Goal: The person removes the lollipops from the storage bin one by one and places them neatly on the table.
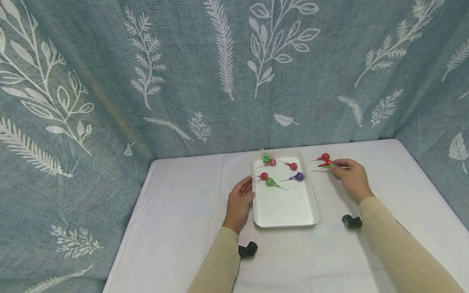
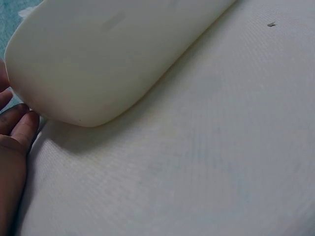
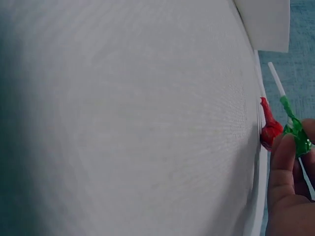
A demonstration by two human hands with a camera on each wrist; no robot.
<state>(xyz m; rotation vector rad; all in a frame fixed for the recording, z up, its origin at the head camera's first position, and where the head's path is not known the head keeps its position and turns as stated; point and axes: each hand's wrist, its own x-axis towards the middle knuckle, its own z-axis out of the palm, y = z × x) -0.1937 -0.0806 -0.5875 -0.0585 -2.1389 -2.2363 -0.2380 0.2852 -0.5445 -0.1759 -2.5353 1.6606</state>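
Note:
My left hand [image 1: 239, 201] rests against the left wall of a white rectangular tray [image 1: 286, 217]; in the left wrist view its fingertips [image 2: 30, 120] touch the tray's outer side. To the right of the tray, my right hand [image 1: 352, 178] pinches a green-wrapped lollipop [image 3: 298, 137] between thumb and fingers. Close by is a red lollipop [image 3: 270, 132]; another red lollipop [image 1: 325, 156] lies just behind the fingers in the head view. Inside the tray lie several lollipops, among them a purple lollipop [image 1: 299, 176], a pink lollipop [image 1: 272, 162] and a green lollipop [image 1: 270, 182].
A white cloth covers the table [image 1: 183, 211]. Blue-green leaf-patterned curtains [image 1: 205, 81] stand behind it and at both sides. Small black devices show at the wrists, one by the left sleeve [image 1: 248, 249] and one by the right [image 1: 351, 221].

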